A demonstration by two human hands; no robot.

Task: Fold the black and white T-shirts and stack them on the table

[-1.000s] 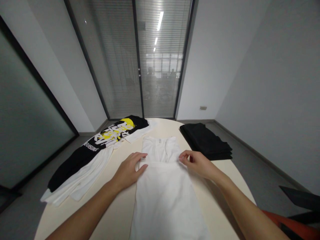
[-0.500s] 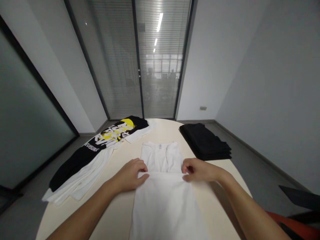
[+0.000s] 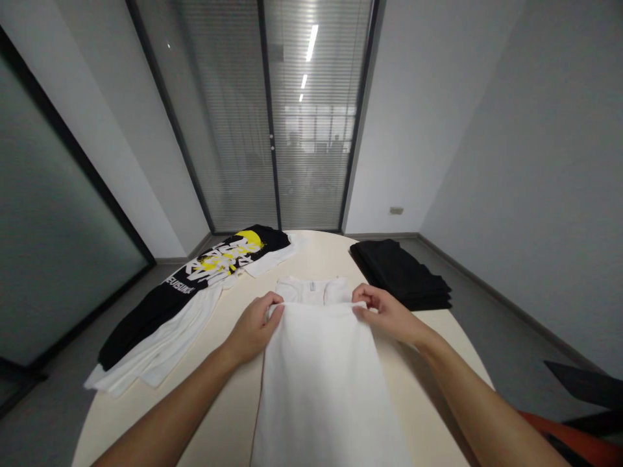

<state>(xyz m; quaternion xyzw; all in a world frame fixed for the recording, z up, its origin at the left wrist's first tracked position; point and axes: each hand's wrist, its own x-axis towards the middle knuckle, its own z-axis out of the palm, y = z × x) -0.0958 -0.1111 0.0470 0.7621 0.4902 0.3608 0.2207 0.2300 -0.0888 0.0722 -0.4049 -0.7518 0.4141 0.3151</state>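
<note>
A white T-shirt point(image 3: 326, 383) lies lengthwise on the table, its sides folded into a narrow strip and its neckline with a small label at the far end. My left hand point(image 3: 257, 324) pinches the left corner of the shirt's hem edge between thumb and fingers. On the opposite corner my right hand point(image 3: 384, 314) pinches the same edge. Held between both hands, that edge looks slightly raised and stretched straight across, just short of the collar. The upper layer covers most of the shirt's chest area.
On the left of the pale round table point(image 3: 214, 402) lie a black printed T-shirt point(image 3: 195, 275) and white garments point(image 3: 170, 350). A stack of folded black clothes point(image 3: 402, 275) sits at the right edge. A red and black chair point(image 3: 574, 434) stands at the lower right.
Both hands have moved away from me toward the collar, drawing the shirt's hem edge with them. Less of the neckline end shows now. The other clothes have not moved.
</note>
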